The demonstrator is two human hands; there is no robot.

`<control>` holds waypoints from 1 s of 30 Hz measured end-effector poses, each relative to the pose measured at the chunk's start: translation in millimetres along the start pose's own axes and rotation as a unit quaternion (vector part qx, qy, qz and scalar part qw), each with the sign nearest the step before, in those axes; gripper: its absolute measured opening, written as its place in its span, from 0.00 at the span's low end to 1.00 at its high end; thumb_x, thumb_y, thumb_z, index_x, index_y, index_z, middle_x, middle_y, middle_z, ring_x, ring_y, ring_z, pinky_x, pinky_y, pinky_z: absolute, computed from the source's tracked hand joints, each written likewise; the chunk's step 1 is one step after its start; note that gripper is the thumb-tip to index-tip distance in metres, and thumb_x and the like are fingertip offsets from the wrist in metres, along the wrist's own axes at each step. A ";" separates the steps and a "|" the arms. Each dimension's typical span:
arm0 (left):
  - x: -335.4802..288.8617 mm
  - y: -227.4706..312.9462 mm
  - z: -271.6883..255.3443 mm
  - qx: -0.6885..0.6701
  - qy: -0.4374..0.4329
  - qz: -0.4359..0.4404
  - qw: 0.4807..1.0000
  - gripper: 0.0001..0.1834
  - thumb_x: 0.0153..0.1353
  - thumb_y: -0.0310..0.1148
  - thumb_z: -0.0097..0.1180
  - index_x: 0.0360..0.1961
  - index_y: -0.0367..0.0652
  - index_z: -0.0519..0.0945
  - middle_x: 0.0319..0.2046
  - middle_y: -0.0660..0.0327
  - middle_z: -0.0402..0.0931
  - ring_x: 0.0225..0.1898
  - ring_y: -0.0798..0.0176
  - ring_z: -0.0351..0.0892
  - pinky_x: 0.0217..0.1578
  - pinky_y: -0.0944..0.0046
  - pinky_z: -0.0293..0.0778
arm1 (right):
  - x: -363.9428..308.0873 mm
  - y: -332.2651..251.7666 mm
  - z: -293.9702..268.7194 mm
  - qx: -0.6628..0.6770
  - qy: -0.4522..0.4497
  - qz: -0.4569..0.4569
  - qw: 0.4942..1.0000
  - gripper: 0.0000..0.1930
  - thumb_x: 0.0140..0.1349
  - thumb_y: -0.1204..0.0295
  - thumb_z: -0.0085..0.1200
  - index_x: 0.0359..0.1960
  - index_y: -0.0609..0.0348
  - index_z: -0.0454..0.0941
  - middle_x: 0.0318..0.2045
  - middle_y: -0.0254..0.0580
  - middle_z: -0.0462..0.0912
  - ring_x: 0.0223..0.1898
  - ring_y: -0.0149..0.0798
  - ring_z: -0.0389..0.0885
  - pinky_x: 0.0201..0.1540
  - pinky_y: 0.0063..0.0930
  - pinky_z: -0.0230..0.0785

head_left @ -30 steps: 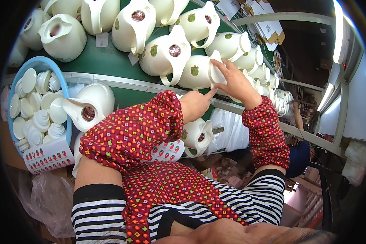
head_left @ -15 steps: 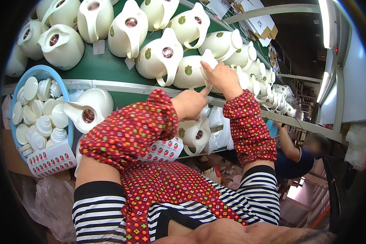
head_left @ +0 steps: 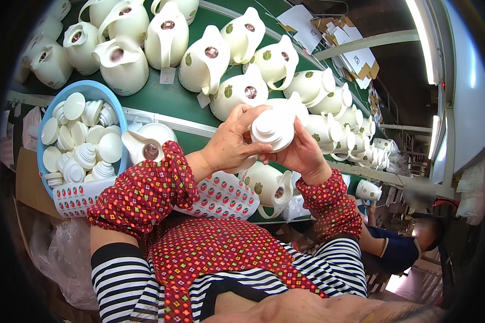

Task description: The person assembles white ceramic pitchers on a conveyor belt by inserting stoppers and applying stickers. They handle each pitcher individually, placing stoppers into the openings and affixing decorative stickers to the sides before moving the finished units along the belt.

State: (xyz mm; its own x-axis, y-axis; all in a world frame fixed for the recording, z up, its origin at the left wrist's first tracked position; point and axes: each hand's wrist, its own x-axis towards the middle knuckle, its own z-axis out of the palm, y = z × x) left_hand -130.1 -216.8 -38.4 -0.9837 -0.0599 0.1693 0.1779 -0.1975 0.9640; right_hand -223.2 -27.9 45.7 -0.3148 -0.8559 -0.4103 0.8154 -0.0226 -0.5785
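Observation:
Both my hands hold one cream plastic jug (head_left: 275, 129) raised in front of me, its ribbed round cap facing me. My left hand (head_left: 233, 144) grips its left side, fingers curled over the top. From below and to the right, my right hand (head_left: 302, 153) cups it. Behind it, many cream jugs with green leaf marks (head_left: 202, 59) lie on a green conveyor belt (head_left: 156, 97). Another jug (head_left: 272, 185) lies just under my hands.
A blue basin (head_left: 83, 91) holding several white ribbed caps (head_left: 86, 145) sits at the left, on a white crate with red marks (head_left: 75, 196). A person in blue (head_left: 393, 250) works at the lower right. Cardboard and paper (head_left: 328, 32) lie at the top right.
My hands were reaching to the jugs on the belt; now they have drawn one jug back toward me, both gripping it.

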 end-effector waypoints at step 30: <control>68.3 -66.1 -44.4 0.423 -0.020 -0.125 0.897 0.58 0.54 0.45 0.76 0.77 0.42 0.51 0.67 0.37 0.63 0.48 0.35 0.85 0.49 0.46 0.83 | 112.6 -67.3 11.2 -0.944 0.148 0.048 0.290 0.39 0.55 0.60 0.73 0.70 0.47 0.71 0.55 0.61 0.81 0.51 0.57 0.86 0.52 0.45 0.80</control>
State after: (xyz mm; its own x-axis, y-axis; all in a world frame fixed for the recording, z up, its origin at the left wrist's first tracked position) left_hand -207.9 -251.3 -99.6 -0.9934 -0.0794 -0.0829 -0.1142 0.6137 0.7813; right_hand -308.0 -128.5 46.3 -0.5901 -0.7180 -0.3691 -0.8053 0.5560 0.2059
